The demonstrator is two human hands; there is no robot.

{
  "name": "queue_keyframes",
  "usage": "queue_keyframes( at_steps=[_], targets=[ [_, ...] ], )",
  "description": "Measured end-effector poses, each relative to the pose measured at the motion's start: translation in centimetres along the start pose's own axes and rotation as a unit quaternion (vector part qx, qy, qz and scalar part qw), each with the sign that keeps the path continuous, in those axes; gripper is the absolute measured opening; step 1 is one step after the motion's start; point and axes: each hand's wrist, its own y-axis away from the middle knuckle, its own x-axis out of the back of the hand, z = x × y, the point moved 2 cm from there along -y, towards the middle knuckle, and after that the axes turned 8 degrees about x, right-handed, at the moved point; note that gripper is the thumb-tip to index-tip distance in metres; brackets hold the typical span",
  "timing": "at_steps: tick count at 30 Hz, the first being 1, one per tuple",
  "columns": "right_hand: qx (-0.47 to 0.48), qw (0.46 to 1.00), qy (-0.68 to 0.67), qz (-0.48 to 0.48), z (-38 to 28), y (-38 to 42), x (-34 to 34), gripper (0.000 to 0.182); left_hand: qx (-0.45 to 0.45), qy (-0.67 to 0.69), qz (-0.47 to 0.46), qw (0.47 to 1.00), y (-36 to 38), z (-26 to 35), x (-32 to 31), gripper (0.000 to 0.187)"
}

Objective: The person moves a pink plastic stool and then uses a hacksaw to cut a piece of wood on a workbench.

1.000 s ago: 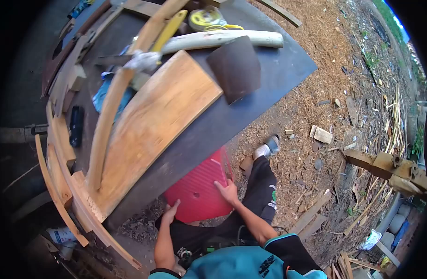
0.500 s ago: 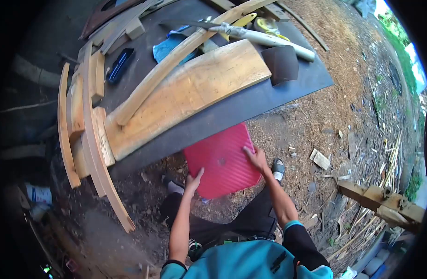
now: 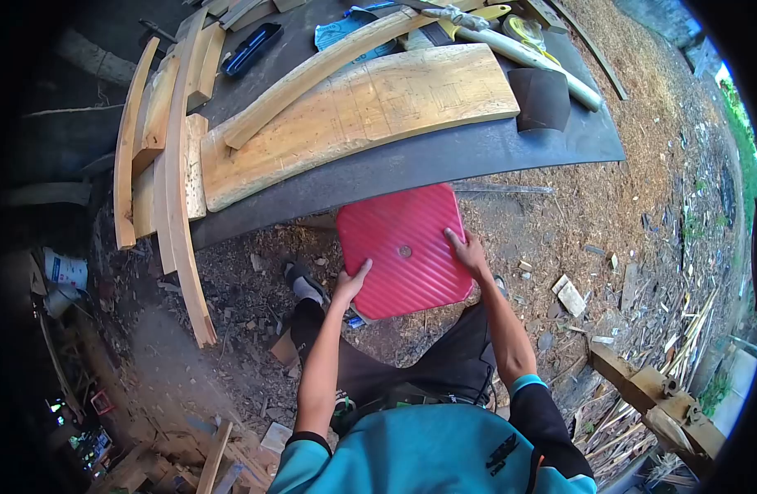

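A red plastic stool (image 3: pixel 407 276) with a ribbed square top and a small round mark at its middle is in front of my legs. My left hand (image 3: pixel 350 285) grips its left edge, thumb on top. On the opposite edge, my right hand (image 3: pixel 469 252) has its thumb over the top and its fingers curled below. The stool's far edge meets the front of the dark table (image 3: pixel 428 156) in this view; its legs are hidden under the top. On that table lies a wide, curved wooden plank (image 3: pixel 370 115), with a long curved strip of wood (image 3: pixel 313 81) across it.
Curved wooden pieces (image 3: pixel 179 165) overhang the table's left end. A brown curved sheet (image 3: pixel 539 99), a pale tube (image 3: pixel 543 66), a blue cloth (image 3: pixel 354 37) and a blue-black tray (image 3: pixel 253 48) lie on top. Wood scraps (image 3: pixel 570 296) litter the ground; a timber beam (image 3: pixel 650 395) is at right.
My view has shifted, so the table appears higher in it. The stool is a little higher and further right in view, still between both hands.
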Motion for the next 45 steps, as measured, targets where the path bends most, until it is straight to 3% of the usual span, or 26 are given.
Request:
queue_keyframes(
  at_steps=[4,5,7,10,14,17,18,19,21,22,23,24,25,26,28,29,34,37,38,41,43,45],
  targets=[
    [-0.026,1.0,0.013,-0.013,-1.6,-0.7,0.3,0.06,-0.037,-0.025,0.076,0.996,-2.8,-2.2,-0.4,0.063],
    [-0.024,0.999,0.019,-0.021,-1.3,-1.1,0.3,0.06,-0.077,0.038,0.077,0.993,-3.6,-2.3,-0.7,0.066],
    [0.003,1.0,-0.011,-0.018,-0.4,-2.4,0.0,0.059,-0.099,-0.025,0.178,0.979,-4.0,-1.4,-0.7,0.068],
    [0.034,0.999,0.005,-0.016,0.4,-5.4,-0.5,0.057,-0.1,-0.055,0.226,0.968,-4.7,0.4,-0.9,0.067],
    [0.051,0.996,-0.066,0.016,-0.9,-8.7,-1.1,0.054,-0.148,0.007,0.182,0.972,-4.2,4.7,-0.3,0.064],
    [-0.006,0.999,-0.039,-0.009,-2.7,-6.4,-0.4,0.061,-0.084,0.011,0.165,0.983,-4.1,4.7,0.3,0.065],
    [0.021,0.999,-0.01,0.031,-2.5,-5.8,-0.5,0.063,-0.091,0.028,0.154,0.983,-2.8,4.5,0.0,0.066],
    [0.056,0.995,0.016,0.076,-2.3,-5.7,-0.2,0.066,-0.108,0.048,0.143,0.983,-2.0,4.6,-0.7,0.067],
    [0.0,0.998,0.055,0.03,0.0,-5.9,-0.1,0.063,-0.141,0.091,0.132,0.977,-4.2,1.3,-1.6,0.07],
    [0.003,0.995,0.093,0.04,-2.0,-3.9,0.5,0.063,-0.154,0.08,0.172,0.97,-4.0,0.1,-2.1,0.076],
    [-0.039,0.993,0.112,0.012,-1.9,-2.7,0.5,0.064,-0.207,0.092,0.147,0.963,-3.6,-0.7,-2.5,0.078],
    [-0.023,0.985,0.162,0.045,0.3,-2.2,0.1,0.065,-0.258,0.1,0.126,0.953,-2.8,-1.7,-2.4,0.08],
    [0.019,0.996,0.074,0.04,0.6,-0.6,-0.1,0.068,-0.228,0.067,0.166,0.957,-2.2,-3.6,-2.8,0.079],
    [-0.021,0.998,0.066,-0.011,3.5,-1.1,0.2,0.067,-0.21,0.036,0.201,0.956,-1.9,-4.8,-3.2,0.078],
    [0.046,0.996,0.068,0.027,3.5,0.0,-0.3,0.061,-0.226,0.057,0.193,0.953,-0.1,-4.3,-2.5,0.075],
    [0.003,0.998,0.067,0.003,5.1,-0.8,-0.2,0.065,-0.221,0.072,0.186,0.955,0.7,-4.5,-2.6,0.075],
    [0.038,0.999,-0.006,-0.031,3.5,-0.5,1.1,0.066,-0.191,0.048,0.2,0.96,2.1,-3.3,-3.5,0.074],
    [0.029,0.999,-0.018,-0.018,3.3,-0.6,2.3,0.065,-0.218,0.063,0.192,0.955,2.8,-1.1,-4.6,0.07],
    [0.071,0.997,-0.019,0.025,3.3,-0.4,2.1,0.063,-0.208,0.06,0.184,0.959,2.5,-1.0,-4.8,0.071],
    [0.037,0.997,-0.052,-0.037,3.5,-0.2,1.6,0.063,-0.111,0.031,0.13,0.985,3.6,-0.5,-3.7,0.073],
    [-0.004,0.999,-0.027,-0.024,2.1,0.4,0.7,0.061,-0.114,-0.021,0.212,0.97,0.7,-2.7,-3.0,0.075],
    [-0.008,0.996,-0.053,-0.076,2.9,-0.8,-1.1,0.06,-0.115,-0.027,0.2,0.973,2.1,-1.7,-1.2,0.075]
  ],
)
